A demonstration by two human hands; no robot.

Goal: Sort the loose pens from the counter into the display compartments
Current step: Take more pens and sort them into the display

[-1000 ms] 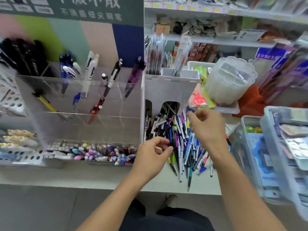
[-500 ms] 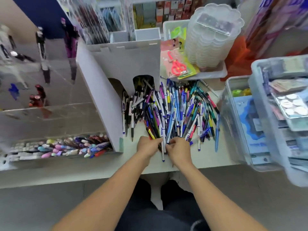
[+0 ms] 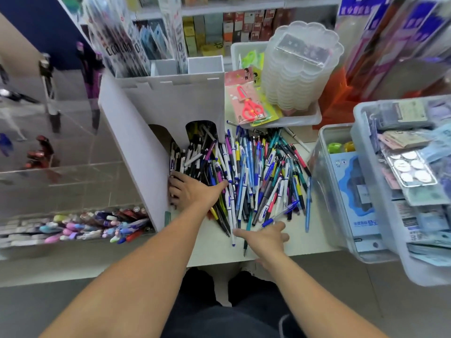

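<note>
A big pile of loose pens [image 3: 256, 172] in blue, white, black, teal and pink lies on the white counter [image 3: 210, 250]. It spills out of the arched openings of a white display stand [image 3: 170, 103]. My left hand [image 3: 192, 191] rests on the pile's left side, against the stand's wall, with its thumb stretched to the right. My right hand [image 3: 264, 237] lies flat at the pile's near edge with the thumb spread left. Its fingertips touch a clear blue pen [image 3: 283, 212]. Clear acrylic display compartments [image 3: 73, 152] with a few upright pens stand to the left.
A clear tray of small colourful pens [image 3: 85, 226] sits at front left. Two clear storage bins [image 3: 341, 191] crowd the right side, the upper bin [image 3: 380, 196] overhanging the counter edge. A packet of red scissors [image 3: 249, 106] and stacked clear containers [image 3: 300, 64] stand behind the pile.
My hands, side by side at the pile's near edge half a second ago, have spread apart: the left went up and left onto the pens, the right went rightwards. My view dropped from the display.
</note>
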